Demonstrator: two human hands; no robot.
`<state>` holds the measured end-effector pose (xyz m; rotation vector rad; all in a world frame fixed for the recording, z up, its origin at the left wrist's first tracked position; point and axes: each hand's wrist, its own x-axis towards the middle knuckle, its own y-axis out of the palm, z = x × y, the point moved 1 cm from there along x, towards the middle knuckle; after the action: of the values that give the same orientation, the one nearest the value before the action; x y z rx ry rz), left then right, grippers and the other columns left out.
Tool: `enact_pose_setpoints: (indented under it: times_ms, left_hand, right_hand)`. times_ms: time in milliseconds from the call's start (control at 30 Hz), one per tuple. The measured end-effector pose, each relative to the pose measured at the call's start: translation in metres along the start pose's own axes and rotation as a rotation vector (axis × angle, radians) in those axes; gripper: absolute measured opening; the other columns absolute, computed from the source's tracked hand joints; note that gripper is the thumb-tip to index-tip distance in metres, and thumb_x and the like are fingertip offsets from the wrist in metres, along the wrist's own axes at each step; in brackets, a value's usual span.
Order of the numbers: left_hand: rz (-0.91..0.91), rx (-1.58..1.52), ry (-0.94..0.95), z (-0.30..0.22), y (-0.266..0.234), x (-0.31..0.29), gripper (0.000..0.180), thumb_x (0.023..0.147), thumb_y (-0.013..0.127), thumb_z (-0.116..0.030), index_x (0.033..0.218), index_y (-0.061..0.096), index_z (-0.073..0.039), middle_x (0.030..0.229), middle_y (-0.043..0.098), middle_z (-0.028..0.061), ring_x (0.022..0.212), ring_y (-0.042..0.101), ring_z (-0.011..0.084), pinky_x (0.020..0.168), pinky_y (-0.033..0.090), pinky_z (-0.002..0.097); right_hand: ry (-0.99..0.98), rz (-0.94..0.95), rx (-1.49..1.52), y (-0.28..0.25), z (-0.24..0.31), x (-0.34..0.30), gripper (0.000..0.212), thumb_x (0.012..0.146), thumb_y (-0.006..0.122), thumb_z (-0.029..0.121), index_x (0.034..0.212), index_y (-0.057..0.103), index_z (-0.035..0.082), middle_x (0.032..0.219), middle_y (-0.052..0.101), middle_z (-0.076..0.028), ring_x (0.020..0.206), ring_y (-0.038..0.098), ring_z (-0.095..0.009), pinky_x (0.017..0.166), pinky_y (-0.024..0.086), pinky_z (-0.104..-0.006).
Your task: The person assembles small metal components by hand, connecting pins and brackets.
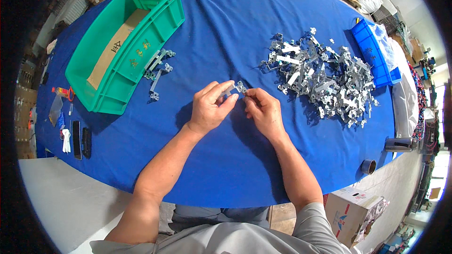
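Over the middle of the blue cloth, a small silver metal bracket [240, 86] with holed tabs is held between my two hands. My left hand [206, 108] pinches its left part between thumb and fingers, which hide some of it. At its right end, the closed fingertips of my right hand [266, 113] grip it. To the right lies a large heap of similar metal brackets [325, 84]. Several more brackets [155, 79] lie in a small group at the left, beside the green plastic bin [110, 98].
A blue bin [369, 54] with clear plastic stands right of the heap. A dark cup [368, 166] and a metal cylinder [399, 145] sit near the right edge. Scissors [71, 94] and two black objects [77, 140] lie at left. A cardboard box [348, 214] stands below.
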<state>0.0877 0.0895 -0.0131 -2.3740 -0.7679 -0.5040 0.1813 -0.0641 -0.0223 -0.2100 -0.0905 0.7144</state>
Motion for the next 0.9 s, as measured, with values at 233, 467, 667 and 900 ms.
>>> enact_pose_setpoints:
  times_ms: [233,467,667,900]
  left_hand:
    - [0.007,0.007,-0.012,0.0,0.002,-0.001,0.029,0.08,0.076,-0.007,0.108,0.071,0.0,0.073,0.06,0.0056,0.054,0.052,0.0126,0.049,0.043,0.0289]
    - [0.047,0.014,-0.01,0.001,0.004,-0.002,0.03,0.08,0.077,-0.006,0.109,0.072,0.0,0.072,0.058,0.0041,0.057,0.051,0.0107,0.05,0.041,0.0273]
    - [0.075,0.04,0.041,0.002,0.006,-0.002,0.029,0.079,0.077,-0.005,0.108,0.072,-0.001,0.071,0.058,0.0048,0.056,0.052,0.0116,0.049,0.041,0.0281]
    - [0.063,0.022,-0.005,-0.001,0.005,-0.002,0.029,0.079,0.077,-0.005,0.108,0.072,0.0,0.071,0.058,0.0042,0.056,0.051,0.0109,0.05,0.041,0.0278]
  right_hand:
    - [-0.062,-0.027,-0.011,0.0,-0.004,0.0,0.013,0.092,0.063,0.001,0.104,0.064,-0.004,0.081,0.064,-0.007,0.063,0.063,-0.01,0.056,0.052,-0.0259]
    - [-0.063,-0.073,0.054,0.003,-0.002,0.001,0.012,0.093,0.062,0.001,0.104,0.064,-0.002,0.081,0.064,-0.007,0.065,0.063,-0.011,0.057,0.051,-0.0263]
    - [-0.154,-0.015,-0.001,0.001,-0.01,0.004,0.014,0.095,0.063,0.004,0.108,0.062,0.001,0.079,0.06,-0.004,0.064,0.058,-0.01,0.057,0.048,-0.0265]
    - [-0.056,-0.161,0.213,0.0,-0.012,0.004,0.01,0.101,0.056,0.011,0.104,0.061,0.003,0.077,0.056,0.0,0.057,0.049,-0.005,0.051,0.041,-0.0229]
